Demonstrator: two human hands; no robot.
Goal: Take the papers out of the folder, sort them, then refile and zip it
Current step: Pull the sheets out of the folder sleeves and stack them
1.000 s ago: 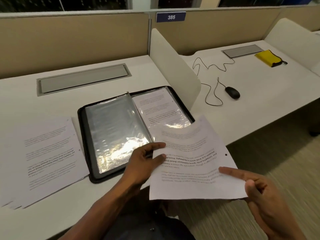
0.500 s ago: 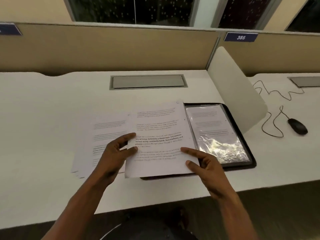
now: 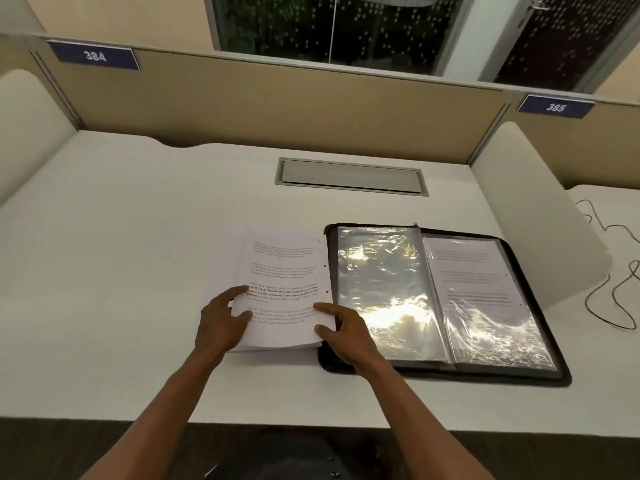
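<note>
Now that the printed sheet carried a second ago has landed on the paper stack (image 3: 277, 289) just left of the open zip folder (image 3: 446, 367), the left hand (image 3: 221, 322) and right hand (image 3: 346, 329) pinch its edges; more pages remain sleeved.

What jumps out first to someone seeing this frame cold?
The open black zip folder right of centre, its clear sleeves glaring under the light, one printed page visible in the right sleeve. Just left of it, the left hand and right hand rest on the sides of a stack of printed papers lying on the white desk.
</note>
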